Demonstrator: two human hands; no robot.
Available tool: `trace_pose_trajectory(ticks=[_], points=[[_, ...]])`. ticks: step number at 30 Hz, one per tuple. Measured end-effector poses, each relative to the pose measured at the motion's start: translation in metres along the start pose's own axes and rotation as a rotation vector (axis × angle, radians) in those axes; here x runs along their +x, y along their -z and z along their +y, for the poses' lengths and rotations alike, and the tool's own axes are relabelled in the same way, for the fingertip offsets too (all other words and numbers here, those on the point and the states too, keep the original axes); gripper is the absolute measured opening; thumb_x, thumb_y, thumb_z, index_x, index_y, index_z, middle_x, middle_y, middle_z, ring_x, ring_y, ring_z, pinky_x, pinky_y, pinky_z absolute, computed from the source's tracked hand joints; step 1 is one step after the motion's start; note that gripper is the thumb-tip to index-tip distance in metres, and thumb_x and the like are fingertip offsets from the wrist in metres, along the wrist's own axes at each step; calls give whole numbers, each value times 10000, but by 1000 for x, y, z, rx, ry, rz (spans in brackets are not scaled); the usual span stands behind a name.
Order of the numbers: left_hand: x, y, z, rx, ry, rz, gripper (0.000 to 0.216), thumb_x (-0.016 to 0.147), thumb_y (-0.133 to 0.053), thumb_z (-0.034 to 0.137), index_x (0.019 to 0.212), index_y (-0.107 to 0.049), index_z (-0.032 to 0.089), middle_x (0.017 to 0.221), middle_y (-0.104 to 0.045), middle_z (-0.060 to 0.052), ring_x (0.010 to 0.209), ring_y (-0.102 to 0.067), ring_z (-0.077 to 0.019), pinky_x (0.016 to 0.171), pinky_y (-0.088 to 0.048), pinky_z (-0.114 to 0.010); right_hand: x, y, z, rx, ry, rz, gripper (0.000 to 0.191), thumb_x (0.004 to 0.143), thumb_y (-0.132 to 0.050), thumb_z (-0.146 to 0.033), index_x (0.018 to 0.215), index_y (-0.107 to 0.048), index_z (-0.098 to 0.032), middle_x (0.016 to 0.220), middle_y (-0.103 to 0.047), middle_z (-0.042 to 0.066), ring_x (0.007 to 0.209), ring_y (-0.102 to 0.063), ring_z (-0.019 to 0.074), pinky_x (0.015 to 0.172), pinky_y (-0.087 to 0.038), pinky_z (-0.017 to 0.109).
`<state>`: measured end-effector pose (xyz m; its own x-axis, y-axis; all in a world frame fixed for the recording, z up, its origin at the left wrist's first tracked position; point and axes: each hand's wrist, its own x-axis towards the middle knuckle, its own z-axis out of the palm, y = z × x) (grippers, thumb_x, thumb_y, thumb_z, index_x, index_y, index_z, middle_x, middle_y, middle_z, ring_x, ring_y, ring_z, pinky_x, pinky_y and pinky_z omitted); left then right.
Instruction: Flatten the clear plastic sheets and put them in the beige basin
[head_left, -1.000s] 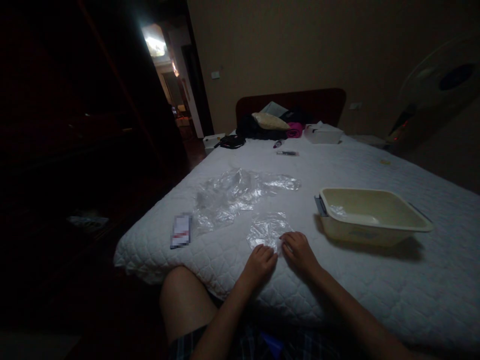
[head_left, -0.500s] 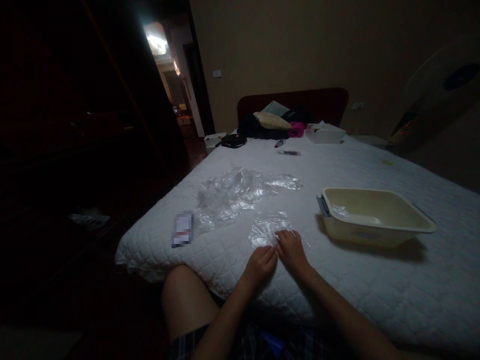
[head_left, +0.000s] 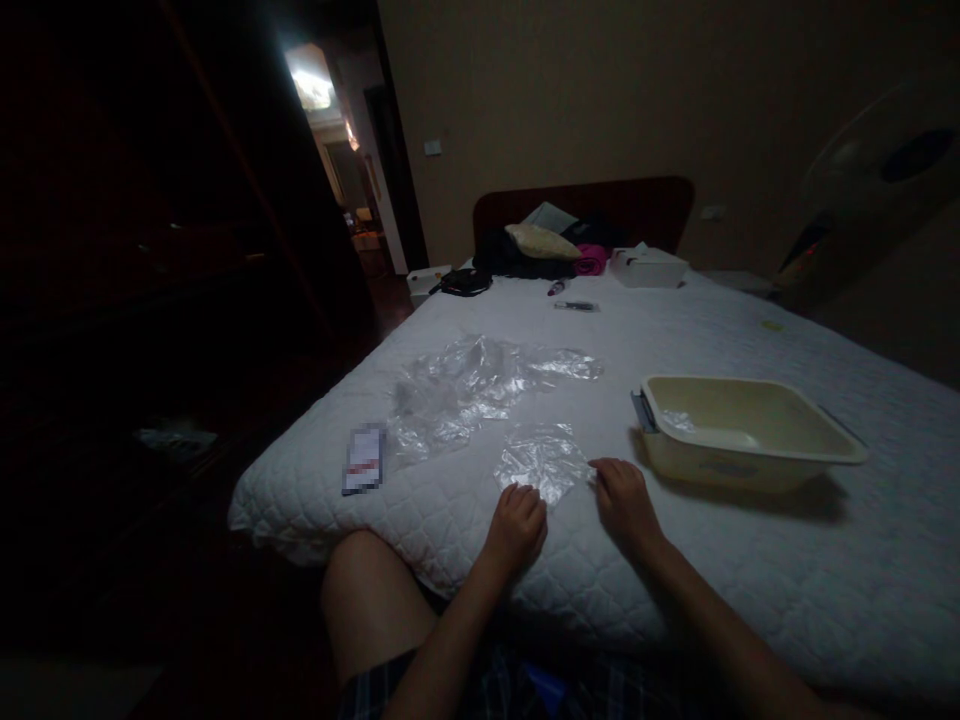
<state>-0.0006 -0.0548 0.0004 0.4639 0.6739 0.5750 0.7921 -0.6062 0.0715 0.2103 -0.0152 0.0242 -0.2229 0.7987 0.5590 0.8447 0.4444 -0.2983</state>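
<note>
- Hard to make out: the small clear plastic piece (head_left: 541,462) lies near the near edge of the bed (head_left: 720,590), and its outline fades into the white cover; its near rim is partly under the fingers.
- Blurred out: a flat rectangular item (head_left: 364,460) by the bed's near left corner shows only as coarse blocks.
- Cut off: the fan (head_left: 885,150) runs out of view beyond the bed's right edge, dim against the wall.
- Left hand (head_left: 519,522): knuckles up, fingers curled at the plastic's near left rim; the thumb is hidden, so I cannot tell whether it grips.
- Right hand (head_left: 624,500): wrist bent, fingers half-curled, tips at the plastic's right rim; whether they pinch it I cannot tell.
- Changed: half a second ago the hands met at the plastic; now the right has moved outward, toward the tub (head_left: 750,475), uncovering the plastic's middle.
</note>
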Motion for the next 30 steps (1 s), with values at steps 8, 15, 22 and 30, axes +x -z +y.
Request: trace_pose_trajectory(ticks=[8, 15, 22, 30], points=[[7, -2, 9, -5, -32, 40, 319, 785, -433, 176, 1096, -496, 150, 1213, -497, -120, 1185, -392, -252, 976, -325, -475, -28, 5, 49, 128, -28, -27, 209, 845, -393, -246, 974, -551, -198, 942, -586, 88, 884, -539, 221, 796, -431, 382], [21, -4, 19, -55, -24, -69, 350, 809, -437, 260, 1129, -473, 122, 1215, -493, -138, 1175, -407, -235, 989, -323, -442, -22, 6, 46, 132, 6, -59, 226, 827, -435, -229, 997, -582, -211, 954, -580, 79, 884, -541, 211, 789, -445, 372], [21, -1, 22, -64, -41, -109, 319, 822, -426, 245, 1110, -491, 123, 1185, -513, -125, 1158, -421, -228, 1005, -298, -436, -15, 7, 41, 225, -5, -26, 203, 808, -456, -240, 932, -610, -196, 969, -571, 79, 916, -531, 205, 812, -438, 372], [20, -4, 25, -61, -51, -104, 322, 820, -420, 230, 1121, -486, 138, 1178, -520, -121, 1140, -437, -228, 996, -303, -451, 11, 8, 22, 251, 11, -27, 193, 838, -423, -264, 923, -576, -184, 916, -587, 72, 881, -539, 196, 796, -430, 349]])
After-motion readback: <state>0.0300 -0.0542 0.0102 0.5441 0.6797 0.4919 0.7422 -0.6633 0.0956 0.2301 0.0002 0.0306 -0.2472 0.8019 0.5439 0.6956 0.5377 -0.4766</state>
